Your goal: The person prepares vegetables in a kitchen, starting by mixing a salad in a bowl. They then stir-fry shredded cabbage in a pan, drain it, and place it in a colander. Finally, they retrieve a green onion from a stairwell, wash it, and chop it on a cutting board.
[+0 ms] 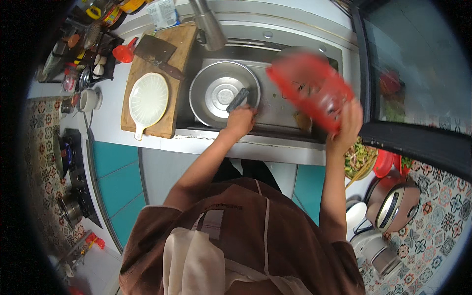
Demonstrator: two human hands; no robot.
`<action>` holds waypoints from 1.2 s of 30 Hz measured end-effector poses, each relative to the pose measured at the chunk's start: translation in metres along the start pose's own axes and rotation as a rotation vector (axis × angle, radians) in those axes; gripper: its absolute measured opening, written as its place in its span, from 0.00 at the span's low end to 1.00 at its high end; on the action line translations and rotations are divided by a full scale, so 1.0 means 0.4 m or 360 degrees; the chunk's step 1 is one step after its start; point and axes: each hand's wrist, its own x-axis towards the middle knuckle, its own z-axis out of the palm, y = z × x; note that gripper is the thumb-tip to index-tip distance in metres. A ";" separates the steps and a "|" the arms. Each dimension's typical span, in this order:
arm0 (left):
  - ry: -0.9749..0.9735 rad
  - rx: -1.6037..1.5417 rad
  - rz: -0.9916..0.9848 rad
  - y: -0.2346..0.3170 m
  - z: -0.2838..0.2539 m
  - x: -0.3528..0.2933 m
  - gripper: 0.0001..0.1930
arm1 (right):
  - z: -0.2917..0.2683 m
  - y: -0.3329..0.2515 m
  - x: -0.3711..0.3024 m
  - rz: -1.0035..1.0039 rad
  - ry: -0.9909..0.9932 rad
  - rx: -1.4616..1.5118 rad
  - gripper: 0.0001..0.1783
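Observation:
A round steel basin (202, 81) stands in the left part of the sink (275, 105). Over the basin's near right rim is my left hand (240, 122), its fingers closed at the lower end of a dark grey oblong thing (238, 100) whose kind I cannot make out. At the sink's right side, my right hand (348, 122) grips the near end of a red plastic basket (300, 73). The basket is tilted and smeared by motion. Some dark patches show in it, but what they are is unclear.
Left of the sink, a wooden cutting board (172, 105) carries a cleaver (156, 49) and a white handled dish (148, 101). A faucet (209, 29) hangs over the sink's back left. A dark-framed window (366, 64) juts in at right, near a bowl of chopped food (359, 160) and a rice cooker (393, 204).

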 end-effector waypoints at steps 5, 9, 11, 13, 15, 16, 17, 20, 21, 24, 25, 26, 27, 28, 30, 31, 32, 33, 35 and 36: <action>0.0255 0.0064 -0.0278 -0.105 -0.009 -0.058 0.05 | -0.044 -0.017 -0.138 -0.0026 -0.0643 -0.0070 0.25; 0.0136 -0.0095 -0.0345 -0.119 -0.024 -0.074 0.06 | -0.069 -0.037 -0.142 -0.0001 -0.0684 -0.0040 0.27; 0.0146 -0.0089 -0.0347 -0.124 -0.020 -0.078 0.06 | -0.062 -0.042 -0.145 -0.0069 -0.0926 -0.0152 0.29; 0.0333 -0.0093 -0.0302 -0.136 -0.020 -0.081 0.07 | -0.060 -0.038 -0.119 0.0154 -0.0601 -0.0075 0.31; 0.0274 -0.0052 -0.0336 -0.149 -0.030 -0.081 0.09 | -0.056 -0.032 -0.113 0.0204 -0.0628 -0.0043 0.33; 0.0365 -0.0070 -0.0296 -0.151 -0.034 -0.088 0.09 | -0.052 -0.028 -0.118 0.0144 -0.0818 -0.0048 0.33; 0.0456 -0.0088 -0.0257 -0.155 -0.040 -0.093 0.09 | -0.048 -0.021 -0.119 0.0081 -0.1009 -0.0050 0.33; 0.0583 -0.0087 -0.0329 -0.174 -0.055 -0.108 0.08 | -0.009 0.005 -0.068 0.0414 -0.0611 0.0019 0.30; 0.0424 -0.0129 -0.0436 -0.175 -0.076 -0.121 0.09 | 0.014 0.021 -0.049 0.0559 -0.0430 0.0060 0.29; 0.0547 -0.0161 -0.0364 -0.180 -0.078 -0.133 0.11 | 0.164 0.146 -0.140 0.1547 -0.0207 0.0865 0.26; 0.0619 -0.0177 -0.0361 -0.167 -0.082 -0.143 0.11 | 0.192 0.151 -0.147 0.1785 -0.0173 0.1095 0.27; 0.0691 -0.0185 -0.0362 -0.158 -0.086 -0.156 0.12 | 0.219 0.142 -0.152 0.2024 -0.0141 0.1334 0.28; 0.0576 -0.0262 -0.0447 -0.150 -0.093 -0.168 0.12 | 0.247 0.138 -0.164 0.2266 -0.0114 0.1577 0.29; 0.0460 -0.0337 -0.0533 -0.141 -0.100 -0.179 0.13 | 0.286 0.157 -0.204 0.2357 -0.0107 0.1611 0.29; 0.0317 -0.0398 -0.0643 -0.141 -0.098 -0.209 0.14 | 0.370 0.218 -0.315 0.2547 -0.0080 0.1673 0.29; 0.0330 -0.0402 -0.0627 -0.141 -0.103 -0.226 0.13 | 0.402 0.243 -0.354 0.2660 -0.0108 0.1750 0.29; 0.0346 -0.0407 -0.0617 -0.137 -0.111 -0.245 0.12 | 0.430 0.265 -0.387 0.2771 -0.0147 0.1827 0.29; 0.0371 -0.0418 -0.0625 -0.133 -0.111 -0.270 0.12 | 0.443 0.255 -0.377 0.2876 -0.0211 0.1902 0.29; 0.0575 -0.0290 -0.0527 -0.135 -0.093 -0.321 0.07 | 0.453 0.232 -0.362 0.3059 -0.0370 0.1741 0.28; 0.0589 -0.0238 -0.0571 -0.147 -0.083 -0.360 0.07 | 0.455 0.203 -0.341 0.3126 -0.0486 0.1666 0.28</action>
